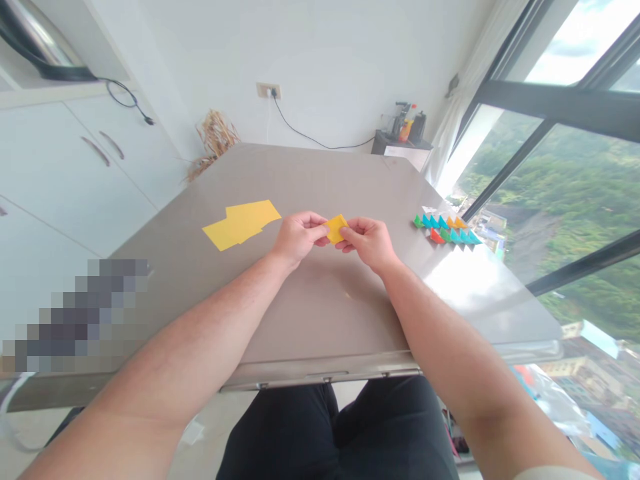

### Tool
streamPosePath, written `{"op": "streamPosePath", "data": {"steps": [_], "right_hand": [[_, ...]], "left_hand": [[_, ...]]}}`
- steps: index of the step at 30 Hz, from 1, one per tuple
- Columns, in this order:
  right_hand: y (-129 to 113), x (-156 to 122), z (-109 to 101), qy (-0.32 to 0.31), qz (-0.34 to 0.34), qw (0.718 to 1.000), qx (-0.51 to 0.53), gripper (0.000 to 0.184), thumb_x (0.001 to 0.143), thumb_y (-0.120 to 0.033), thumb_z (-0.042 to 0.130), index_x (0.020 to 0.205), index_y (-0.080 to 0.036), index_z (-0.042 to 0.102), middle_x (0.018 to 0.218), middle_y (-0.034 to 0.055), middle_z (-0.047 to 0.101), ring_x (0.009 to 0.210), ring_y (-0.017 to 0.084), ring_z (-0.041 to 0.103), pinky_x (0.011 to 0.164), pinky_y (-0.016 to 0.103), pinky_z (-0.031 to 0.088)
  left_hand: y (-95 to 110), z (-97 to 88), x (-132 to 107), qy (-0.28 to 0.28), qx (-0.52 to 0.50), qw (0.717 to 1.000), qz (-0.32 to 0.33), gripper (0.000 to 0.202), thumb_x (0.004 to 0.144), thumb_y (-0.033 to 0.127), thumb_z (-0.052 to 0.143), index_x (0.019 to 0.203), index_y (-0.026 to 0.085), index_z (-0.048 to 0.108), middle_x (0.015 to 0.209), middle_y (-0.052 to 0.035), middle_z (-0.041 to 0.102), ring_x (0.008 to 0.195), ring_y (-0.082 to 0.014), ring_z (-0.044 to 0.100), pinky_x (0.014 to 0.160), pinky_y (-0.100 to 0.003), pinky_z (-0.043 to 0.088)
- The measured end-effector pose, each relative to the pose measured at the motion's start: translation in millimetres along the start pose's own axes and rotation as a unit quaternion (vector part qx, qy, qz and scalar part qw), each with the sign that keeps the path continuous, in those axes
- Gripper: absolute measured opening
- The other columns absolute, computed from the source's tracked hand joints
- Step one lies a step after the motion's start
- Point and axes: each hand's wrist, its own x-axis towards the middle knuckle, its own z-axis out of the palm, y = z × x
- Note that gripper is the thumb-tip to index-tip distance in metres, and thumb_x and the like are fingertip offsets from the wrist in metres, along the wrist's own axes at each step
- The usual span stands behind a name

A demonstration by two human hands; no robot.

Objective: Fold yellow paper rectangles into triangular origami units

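Observation:
A small folded piece of yellow paper [337, 229] is held up over the middle of the table, between both hands. My left hand [302, 235] pinches its left edge between thumb and fingers. On the other side, my right hand [367, 239] grips the right edge, thumb on the near face. Part of the paper lies hidden behind the thumbs. Flat yellow paper sheets [245, 223] overlap one another on the tabletop, left of my left hand. Beyond my right hand, small folded paper boats [445, 230] in green, blue, orange and red stand in two rows.
The grey table [320, 313] reaches from my lap towards the white wall. A window [550, 153] runs along the right side. A blurred-out dark object [85, 313] lies at the table's left edge. Dried stalks [215, 140] and a small cabinet [403, 148] stand past the far edge.

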Motion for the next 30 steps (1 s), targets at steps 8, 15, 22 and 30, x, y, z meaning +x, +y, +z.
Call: {"op": "streamPosePath", "data": {"steps": [8, 15, 22, 30], "right_hand": [[-4, -1, -4, -0.044, -0.007, 0.999, -0.010, 0.019, 0.079, -0.028, 0.072, 0.095, -0.018, 0.076, 0.075, 0.0031, 0.076, 0.067, 0.016, 0.073, 0.063, 0.027, 0.059], [3, -1, 1, -0.004, -0.021, 0.998, -0.052, 0.007, 0.075, -0.025, 0.069, 0.075, -0.018, 0.070, 0.067, 0.0008, 0.071, 0.062, 0.015, 0.068, 0.057, 0.024, 0.053], [1, 0, -2, -0.035, -0.011, 0.999, -0.012, 0.015, 0.077, -0.029, 0.071, 0.086, -0.017, 0.073, 0.074, 0.0031, 0.074, 0.064, 0.016, 0.070, 0.061, 0.026, 0.056], [-7, -2, -7, -0.078, -0.003, 0.996, 0.037, 0.024, 0.076, -0.030, 0.072, 0.096, -0.018, 0.078, 0.078, 0.0032, 0.076, 0.068, 0.017, 0.073, 0.066, 0.029, 0.059]], "left_hand": [[0, 1.1, 0, 0.022, -0.019, 0.999, -0.017, 0.018, 0.064, 0.022, 0.079, 0.080, 0.017, 0.071, 0.074, -0.0028, 0.074, 0.061, -0.0155, 0.067, 0.064, -0.032, 0.057], [-1, 8.2, -8, -0.023, 0.028, 0.999, 0.029, 0.019, 0.070, 0.028, 0.083, 0.080, 0.017, 0.071, 0.071, -0.0033, 0.072, 0.065, -0.0157, 0.068, 0.066, -0.030, 0.056], [0, 8.0, -7, -0.002, -0.031, 0.999, -0.010, 0.019, 0.066, 0.025, 0.082, 0.077, 0.017, 0.069, 0.074, -0.0021, 0.072, 0.065, -0.0151, 0.067, 0.067, -0.031, 0.057], [5, 6.3, -7, 0.014, -0.063, 0.997, -0.051, 0.017, 0.066, 0.021, 0.075, 0.081, 0.016, 0.069, 0.075, -0.0042, 0.074, 0.067, -0.0177, 0.070, 0.071, -0.036, 0.059]]}}
